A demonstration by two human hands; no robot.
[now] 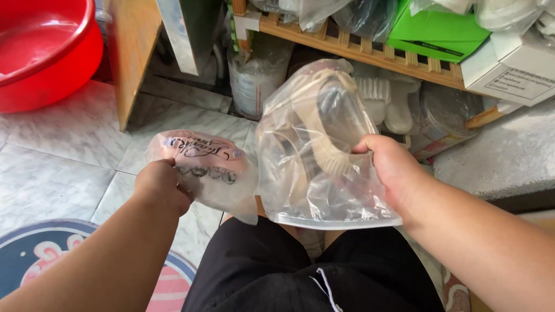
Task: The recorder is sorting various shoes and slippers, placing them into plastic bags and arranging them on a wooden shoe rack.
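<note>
Risk: right hand (pixel 392 167) pinches clear bag (pixel 315 156) by its edge, centre frame; may slip. Left hand (pixel 165 185) grips small bag (pixel 208 167).

Your way forward is blocked by the slatted wooden shelf (pixel 370 52) crowded with a green cardboard box (pixel 433 32) and bagged goods, while open grey marble floor (pixel 63 150) lies to your left, bounded by the red plastic basin (pixel 40 52).

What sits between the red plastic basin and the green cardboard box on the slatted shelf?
In the head view, a wooden panel leg stands between the red basin and the green box, then a plastic-wrapped tub.
</note>
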